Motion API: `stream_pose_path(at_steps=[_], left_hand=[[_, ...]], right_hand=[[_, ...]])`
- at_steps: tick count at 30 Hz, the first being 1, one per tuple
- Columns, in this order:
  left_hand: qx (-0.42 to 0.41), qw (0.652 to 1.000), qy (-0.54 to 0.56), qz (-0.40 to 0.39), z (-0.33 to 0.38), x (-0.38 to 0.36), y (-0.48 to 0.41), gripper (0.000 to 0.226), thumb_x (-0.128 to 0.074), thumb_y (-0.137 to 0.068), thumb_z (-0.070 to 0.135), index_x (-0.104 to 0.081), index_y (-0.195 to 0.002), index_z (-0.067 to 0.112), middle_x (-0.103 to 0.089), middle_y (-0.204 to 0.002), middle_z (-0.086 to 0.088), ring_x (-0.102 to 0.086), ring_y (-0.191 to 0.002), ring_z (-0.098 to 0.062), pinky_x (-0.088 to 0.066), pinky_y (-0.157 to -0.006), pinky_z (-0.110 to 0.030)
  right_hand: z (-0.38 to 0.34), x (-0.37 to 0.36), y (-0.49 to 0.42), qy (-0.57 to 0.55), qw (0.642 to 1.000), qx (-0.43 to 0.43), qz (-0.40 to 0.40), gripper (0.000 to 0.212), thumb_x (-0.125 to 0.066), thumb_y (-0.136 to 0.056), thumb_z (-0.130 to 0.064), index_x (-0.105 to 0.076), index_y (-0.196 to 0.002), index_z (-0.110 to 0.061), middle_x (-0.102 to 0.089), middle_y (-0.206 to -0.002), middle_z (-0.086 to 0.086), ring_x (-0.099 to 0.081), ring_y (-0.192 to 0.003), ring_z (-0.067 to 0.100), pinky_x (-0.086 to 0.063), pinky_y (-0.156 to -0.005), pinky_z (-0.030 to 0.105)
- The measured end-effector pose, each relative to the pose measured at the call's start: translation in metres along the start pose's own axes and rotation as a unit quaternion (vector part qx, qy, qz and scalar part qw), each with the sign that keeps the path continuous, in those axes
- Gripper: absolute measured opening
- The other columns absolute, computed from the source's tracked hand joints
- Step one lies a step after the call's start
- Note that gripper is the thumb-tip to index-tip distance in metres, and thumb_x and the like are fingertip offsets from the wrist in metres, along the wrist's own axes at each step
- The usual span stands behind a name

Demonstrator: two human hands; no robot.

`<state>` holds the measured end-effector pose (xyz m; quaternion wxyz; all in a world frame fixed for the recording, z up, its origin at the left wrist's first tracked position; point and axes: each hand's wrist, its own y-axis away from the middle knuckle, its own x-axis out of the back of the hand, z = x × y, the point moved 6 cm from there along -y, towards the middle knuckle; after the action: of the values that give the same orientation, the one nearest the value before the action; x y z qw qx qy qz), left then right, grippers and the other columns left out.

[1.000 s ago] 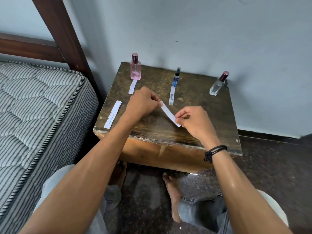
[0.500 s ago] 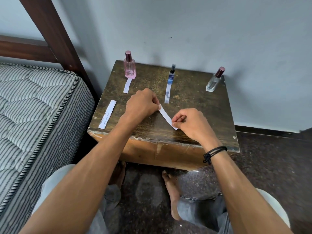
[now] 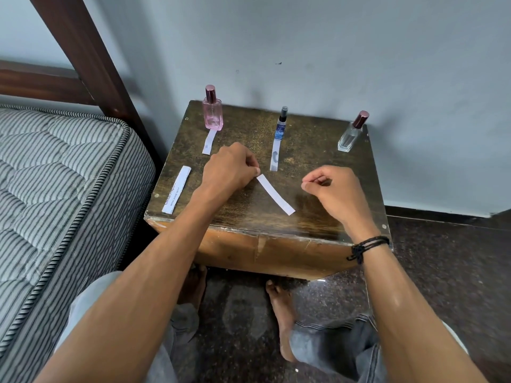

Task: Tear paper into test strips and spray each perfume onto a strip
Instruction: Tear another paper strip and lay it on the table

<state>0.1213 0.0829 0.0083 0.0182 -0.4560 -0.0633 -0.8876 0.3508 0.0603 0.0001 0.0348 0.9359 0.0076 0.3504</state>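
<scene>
- Wooden bench (image 3: 312, 139) stands against a grey wall (image 3: 359, 51), beside a bed (image 3: 55, 175).
- Left hand (image 3: 229, 168) pinches a strip's (image 3: 275, 193) far end.
- Right hand (image 3: 331, 189) is curled, holding nothing.

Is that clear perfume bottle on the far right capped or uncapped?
Capped. The clear bottle stands upright on the table with its dark red cap on top.

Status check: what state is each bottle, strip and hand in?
Pink bottle: upright, capped, short strip before it.
Blue vial: upright, marked strip before it.
Clear bottle: upright, capped, no strip.
Plain strip: one end pinched by left hand.
Right hand: curled, empty.
Printed paper: flat, untouched.
</scene>
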Motion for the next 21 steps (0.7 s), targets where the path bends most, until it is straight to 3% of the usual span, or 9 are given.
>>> stream_pose_path(at_steps=[6, 10, 12, 16, 21], left_hand=[[0.000, 1.000, 0.007, -0.009, 0.002, 0.002, -0.004, 0.005, -0.074, -0.086, 0.027, -0.077, -0.090, 0.026, -0.073, -0.092, 0.004, -0.067, -0.087, -0.018, -0.052, -0.073, -0.033], [-0.006, 1.000, 0.004, -0.018, 0.004, 0.002, -0.004, 0.007, -0.074, -0.086, 0.029, -0.077, -0.092, 0.026, -0.075, -0.100, 0.000, -0.069, -0.095, -0.023, -0.058, -0.085, -0.042], [-0.010, 1.000, 0.005, -0.017, 0.002, 0.002, -0.004, 0.008, -0.074, -0.086, 0.031, -0.077, -0.093, 0.027, -0.075, -0.099, 0.000, -0.069, -0.095, -0.023, -0.058, -0.085, -0.043], [-0.008, 1.000, -0.001, -0.020, -0.005, 0.003, -0.005, 0.011, -0.072, -0.087, 0.035, -0.076, -0.094, 0.028, -0.075, -0.099, 0.002, -0.068, -0.094, -0.022, -0.057, -0.084, -0.041], [-0.006, 1.000, 0.006, -0.019, -0.007, -0.001, -0.005, 0.011, -0.071, -0.087, 0.036, -0.076, -0.092, 0.028, -0.075, -0.096, 0.000, -0.068, -0.092, -0.025, -0.055, -0.079, -0.038]], right_hand=[[0.025, 0.040, -0.016, -0.160, 0.973, -0.071, 0.148, 0.013, -0.080, -0.087, -0.021, -0.075, -0.091, -0.032, -0.074, -0.094, -0.010, -0.070, -0.093, 0.013, -0.059, -0.084, 0.035], [0.040, 0.055, -0.043, -0.211, 0.943, -0.112, 0.233, 0.038, -0.083, -0.084, -0.022, -0.066, -0.117, -0.024, -0.068, -0.109, -0.001, -0.067, -0.101, 0.017, -0.056, -0.096, 0.048], [0.044, 0.053, -0.058, -0.209, 0.941, -0.117, 0.238, 0.051, -0.085, -0.084, -0.026, -0.060, -0.128, -0.023, -0.065, -0.121, 0.001, -0.065, -0.106, 0.015, -0.056, -0.097, 0.042], [0.048, 0.041, -0.079, -0.204, 0.950, -0.102, 0.212, 0.057, -0.085, -0.084, -0.032, -0.057, -0.134, -0.026, -0.064, -0.124, -0.009, -0.059, -0.097, -0.006, -0.044, -0.077, 0.016], [0.048, 0.033, -0.086, -0.183, 0.954, -0.087, 0.219, 0.039, -0.079, -0.089, -0.034, -0.062, -0.125, -0.029, -0.064, -0.107, -0.019, -0.058, -0.092, -0.007, -0.042, -0.075, 0.018]])
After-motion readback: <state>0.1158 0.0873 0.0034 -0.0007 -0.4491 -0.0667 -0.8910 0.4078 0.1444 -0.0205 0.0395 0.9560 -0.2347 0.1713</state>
